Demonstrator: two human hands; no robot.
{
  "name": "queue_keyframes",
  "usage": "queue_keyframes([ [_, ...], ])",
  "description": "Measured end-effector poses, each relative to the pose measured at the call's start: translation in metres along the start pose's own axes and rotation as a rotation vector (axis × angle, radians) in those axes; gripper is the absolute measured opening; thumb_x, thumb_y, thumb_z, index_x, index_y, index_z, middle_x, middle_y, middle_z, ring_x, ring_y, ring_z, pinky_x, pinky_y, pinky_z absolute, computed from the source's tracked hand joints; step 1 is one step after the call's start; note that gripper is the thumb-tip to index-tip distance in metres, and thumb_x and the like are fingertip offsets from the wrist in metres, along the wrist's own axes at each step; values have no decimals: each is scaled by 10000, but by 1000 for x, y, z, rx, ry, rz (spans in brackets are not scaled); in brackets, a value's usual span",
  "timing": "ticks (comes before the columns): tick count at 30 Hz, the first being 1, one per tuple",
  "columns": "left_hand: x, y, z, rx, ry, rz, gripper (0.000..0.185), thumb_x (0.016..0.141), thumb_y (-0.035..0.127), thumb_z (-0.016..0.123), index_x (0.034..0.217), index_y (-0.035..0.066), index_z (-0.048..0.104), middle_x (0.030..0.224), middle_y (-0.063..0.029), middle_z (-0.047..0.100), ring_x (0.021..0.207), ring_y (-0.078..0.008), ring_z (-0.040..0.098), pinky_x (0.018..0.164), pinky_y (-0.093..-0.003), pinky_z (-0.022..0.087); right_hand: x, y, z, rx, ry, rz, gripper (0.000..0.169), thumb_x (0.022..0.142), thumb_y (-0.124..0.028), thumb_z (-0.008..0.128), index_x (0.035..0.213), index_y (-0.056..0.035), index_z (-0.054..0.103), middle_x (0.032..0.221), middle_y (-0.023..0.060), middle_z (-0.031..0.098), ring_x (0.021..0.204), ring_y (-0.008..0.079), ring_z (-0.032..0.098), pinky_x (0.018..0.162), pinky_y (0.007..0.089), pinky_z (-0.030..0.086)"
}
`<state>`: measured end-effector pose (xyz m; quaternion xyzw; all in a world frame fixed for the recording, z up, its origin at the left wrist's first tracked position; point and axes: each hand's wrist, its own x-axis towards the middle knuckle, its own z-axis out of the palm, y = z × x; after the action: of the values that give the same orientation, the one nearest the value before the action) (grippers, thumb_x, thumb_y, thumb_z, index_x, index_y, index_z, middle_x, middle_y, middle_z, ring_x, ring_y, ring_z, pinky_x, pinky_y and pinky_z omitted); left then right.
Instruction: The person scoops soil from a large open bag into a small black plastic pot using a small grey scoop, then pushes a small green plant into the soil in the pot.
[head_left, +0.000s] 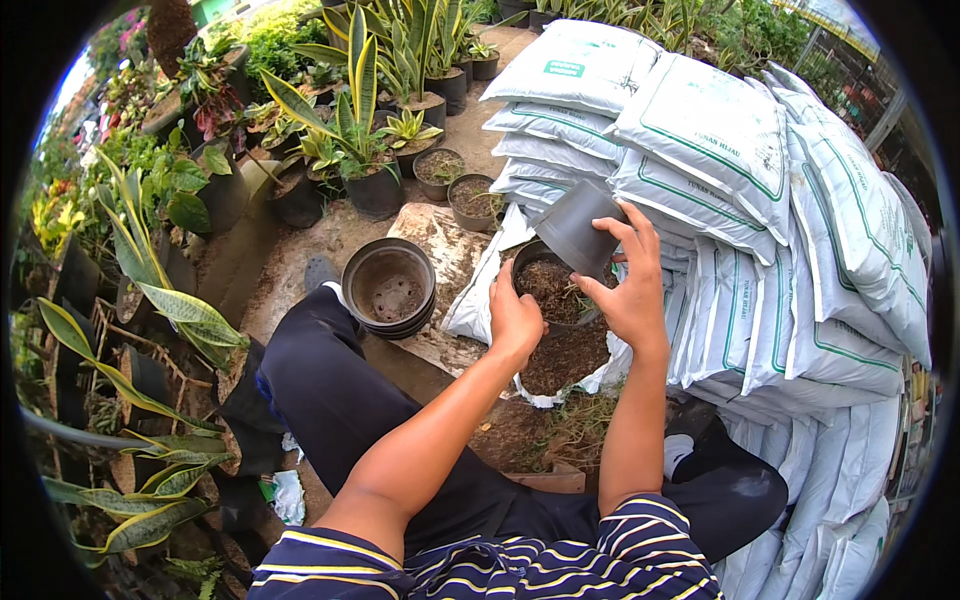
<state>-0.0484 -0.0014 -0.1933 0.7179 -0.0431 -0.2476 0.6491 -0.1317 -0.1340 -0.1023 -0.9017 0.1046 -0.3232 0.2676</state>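
My right hand (626, 277) grips a dark plastic plant pot (581, 225), tilted on its side above a second pot. That second pot (551, 289) holds brown soil or growing mix with some thin green bits, and my left hand (517, 315) is closed on its left rim. Beneath it lies an opened white sack (538, 400) with dark growing mix (562, 364) inside. A stack of empty round plastic pots (390, 289) stands to the left, by my knee. The inside of the tilted pot is turned away from view.
Filled white sacks (705, 127) are piled high on the right. Two small pots of soil (474, 201) stand beyond the open sack. Potted snake plants (371, 180) line the left and back. Pulled weeds (577, 427) lie on the ground between my legs.
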Motion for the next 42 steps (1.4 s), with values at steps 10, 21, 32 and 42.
queue_keyframes([
  [10, 21, -14, -1, -129, 145, 101, 671, 947, -162, 340, 1572, 80, 304, 1433, -176, 506, 934, -273, 717, 597, -328, 646, 2, 39, 4, 158, 338, 54, 639, 737, -194, 927, 1283, -151, 597, 1511, 110, 472, 1353, 298, 502, 963, 421, 509],
  [21, 17, -4, -9, -131, 242, 71, 562, 984, -95, 358, 1517, 78, 309, 1248, -189, 585, 647, -198, 659, 533, -325, 581, -40, 166, 34, 87, 440, 525, 675, 751, -305, 919, 1296, -100, 578, 1297, 177, 549, 1253, 387, 507, 1099, 489, 405],
  [32, 12, -4, -7, -225, 113, -125, 565, 917, -113, 380, 1445, 89, 387, 1216, -187, 597, 772, -255, 664, 610, -347, 631, -129, 226, 112, -305, 74, 925, 861, 745, -110, 903, 1490, -180, 477, 1482, 193, 394, 1396, 444, 407, 1093, 487, 500],
  [42, 16, -9, -7, -205, 73, -110, 633, 898, -129, 398, 1488, 81, 313, 1197, -202, 594, 769, -250, 655, 632, -364, 642, -130, 204, 127, -246, -217, 1083, 856, 751, -318, 899, 1519, -247, 527, 1469, 249, 424, 1360, 470, 441, 1065, 486, 520],
])
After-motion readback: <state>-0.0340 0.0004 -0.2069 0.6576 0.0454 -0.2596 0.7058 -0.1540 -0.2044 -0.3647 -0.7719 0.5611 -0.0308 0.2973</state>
